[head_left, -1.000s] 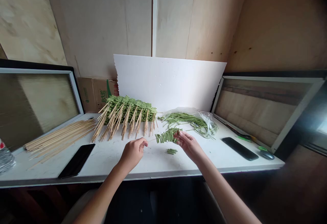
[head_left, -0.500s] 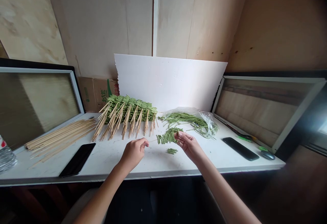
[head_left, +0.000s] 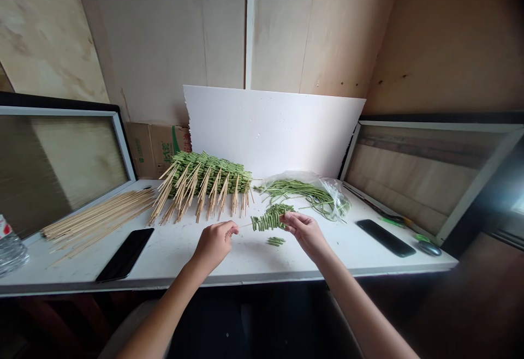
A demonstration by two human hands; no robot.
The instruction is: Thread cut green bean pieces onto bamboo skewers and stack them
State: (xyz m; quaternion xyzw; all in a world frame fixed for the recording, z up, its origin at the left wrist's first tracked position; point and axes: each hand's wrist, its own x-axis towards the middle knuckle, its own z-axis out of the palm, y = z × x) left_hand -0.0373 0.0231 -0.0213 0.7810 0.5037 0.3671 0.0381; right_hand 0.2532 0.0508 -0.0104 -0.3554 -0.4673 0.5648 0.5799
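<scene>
My left hand is closed on the bare end of a thin bamboo skewer, held over the table. Short cut pieces of green bean are threaded side by side along it. At the skewer's right end my right hand pinches a green bean piece between thumb and fingers; its fingers partly hide the piece. Just below, a few loose cut pieces lie on the white table. More cut beans lie behind the skewer.
A stack of bean skewers stands at the back left, beside loose bamboo skewers. Long beans lie in a clear plastic bag at back right. Two phones, a mouse and a water bottle flank the work.
My right hand has turned slightly, its fingers more closed at the skewer's right end. The left hand and the skewer have hardly moved.
</scene>
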